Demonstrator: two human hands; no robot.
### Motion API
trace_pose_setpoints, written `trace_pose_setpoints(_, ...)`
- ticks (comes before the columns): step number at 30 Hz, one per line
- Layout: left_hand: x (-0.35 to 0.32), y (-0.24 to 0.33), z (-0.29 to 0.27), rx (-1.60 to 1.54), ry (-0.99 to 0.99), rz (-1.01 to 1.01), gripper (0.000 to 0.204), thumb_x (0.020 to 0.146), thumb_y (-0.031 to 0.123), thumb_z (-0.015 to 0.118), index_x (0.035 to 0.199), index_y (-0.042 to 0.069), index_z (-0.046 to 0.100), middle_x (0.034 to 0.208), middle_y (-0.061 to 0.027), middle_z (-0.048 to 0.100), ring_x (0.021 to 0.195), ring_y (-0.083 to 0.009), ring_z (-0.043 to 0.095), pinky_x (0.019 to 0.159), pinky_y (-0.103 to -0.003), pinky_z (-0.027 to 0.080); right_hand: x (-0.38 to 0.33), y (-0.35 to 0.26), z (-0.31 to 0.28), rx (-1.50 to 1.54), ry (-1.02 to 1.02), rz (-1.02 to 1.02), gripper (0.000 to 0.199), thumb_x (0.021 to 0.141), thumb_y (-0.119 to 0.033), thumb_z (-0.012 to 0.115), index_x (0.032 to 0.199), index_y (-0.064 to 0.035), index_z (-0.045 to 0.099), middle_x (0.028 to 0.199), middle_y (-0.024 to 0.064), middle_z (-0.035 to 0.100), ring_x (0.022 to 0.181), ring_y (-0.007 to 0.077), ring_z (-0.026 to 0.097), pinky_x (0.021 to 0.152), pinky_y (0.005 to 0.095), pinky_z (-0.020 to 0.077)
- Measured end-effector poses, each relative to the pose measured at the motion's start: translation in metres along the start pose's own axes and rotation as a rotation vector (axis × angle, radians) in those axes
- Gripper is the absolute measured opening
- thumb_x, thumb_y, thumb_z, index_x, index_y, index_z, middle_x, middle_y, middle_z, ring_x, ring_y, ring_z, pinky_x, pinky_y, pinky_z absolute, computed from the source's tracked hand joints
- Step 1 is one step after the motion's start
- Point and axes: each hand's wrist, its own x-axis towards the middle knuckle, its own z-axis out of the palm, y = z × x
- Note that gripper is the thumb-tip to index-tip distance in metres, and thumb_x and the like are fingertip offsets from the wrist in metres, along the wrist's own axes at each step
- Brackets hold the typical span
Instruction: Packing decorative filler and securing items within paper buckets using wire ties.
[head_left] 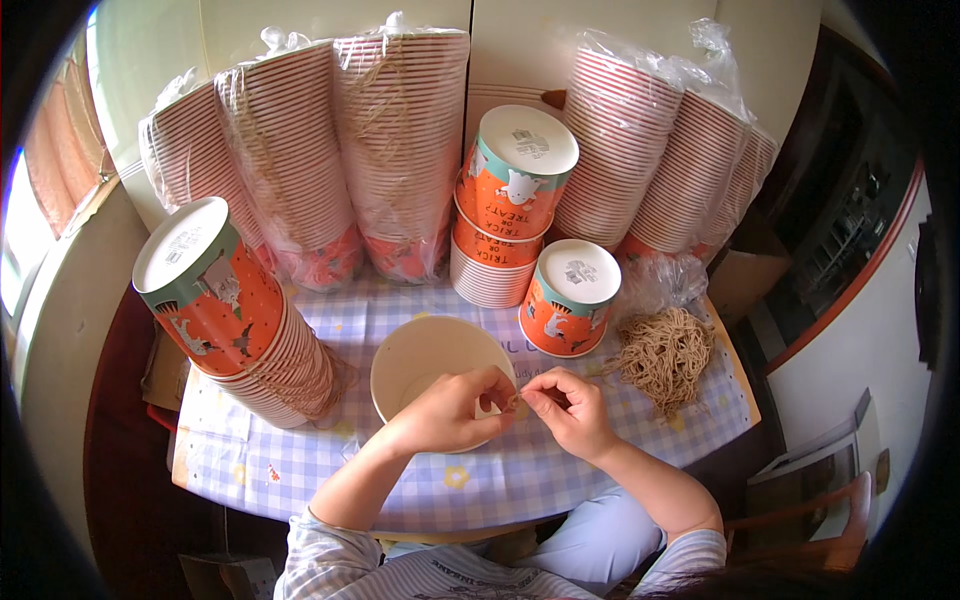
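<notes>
Head view: left hand (445, 410) and right hand (570, 405) pinch twine (thin, tan) (515, 400) at paper cup (420, 355) rim.

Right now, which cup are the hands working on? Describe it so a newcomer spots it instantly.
Start at the checked tablecloth on the small table and look to its near middle. There an open cream paper cup lies with its mouth toward the camera, under the left hand, beside the right hand. It alone shows its plain inside; the orange printed cups around it stand bottom up or stacked.

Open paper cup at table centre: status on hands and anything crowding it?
Left hand and right hand pinch tan string over white open paper cup. Orange upturned cup close behind.
</notes>
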Motion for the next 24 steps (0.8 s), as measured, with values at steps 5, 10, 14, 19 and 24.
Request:
trace_pose_setpoints(5,0.001,-0.015,0.005,-0.165,0.015,-0.043,0.016,0.076,0.007,0.055,0.089,-0.001,0.053,0.075,-0.0079,0.062,0.069,-0.0133,0.060,0.061,-0.026,0.047,0.000,0.000,0.001,-0.016,0.001,-0.003,0.007,0.079,-0.006,0.060,0.082,0.0005,0.058,0.076,0.0036,0.058,0.065,0.0070,0.054,0.057,0.0201,0.0444)
trace_pose_setpoints(10,0.000,-0.019,0.002,-0.275,-0.040,-0.090,0.014,0.078,0.002,0.052,0.091,-0.003,0.051,0.081,-0.0067,0.059,0.076,-0.0117,0.057,0.067,-0.023,0.046,-0.001,0.004,0.001,-0.014,0.002,0.036,0.006,0.079,-0.003,0.059,0.083,0.0009,0.058,0.076,0.0041,0.059,0.065,0.0070,0.055,0.057,0.0203,0.0446)
trace_pose_setpoints(14,-0.001,-0.012,0.001,-0.211,-0.033,-0.076,0.013,0.078,0.001,0.051,0.091,-0.003,0.053,0.079,-0.0055,0.059,0.074,-0.0103,0.056,0.065,-0.023,0.045,-0.001,0.007,0.002,0.028,0.005,0.055,0.006,0.079,-0.003,0.059,0.083,0.0010,0.058,0.076,0.0039,0.059,0.065,0.0068,0.055,0.057,0.0202,0.0445)
trace_pose_setpoints(19,-0.001,-0.012,0.002,-0.005,0.026,-0.031,0.010,0.078,0.004,0.054,0.086,-0.001,0.055,0.073,-0.0037,0.058,0.067,-0.0079,0.053,0.058,-0.022,0.043,-0.001,0.006,0.002,0.027,0.005,0.060,0.006,0.079,-0.003,0.059,0.083,0.0011,0.058,0.075,0.0035,0.058,0.064,0.0062,0.054,0.057,0.0198,0.0440)
trace_pose_setpoints(24,0.000,-0.005,0.005,0.079,0.166,-0.036,0.011,0.075,0.009,0.062,0.081,0.001,0.059,0.054,0.0022,0.046,0.047,-0.0030,0.038,0.042,-0.021,0.030,-0.001,0.007,0.004,0.017,0.001,0.036,0.006,0.079,-0.003,0.059,0.082,0.0013,0.058,0.074,0.0036,0.059,0.063,0.0059,0.053,0.056,0.0200,0.0437)
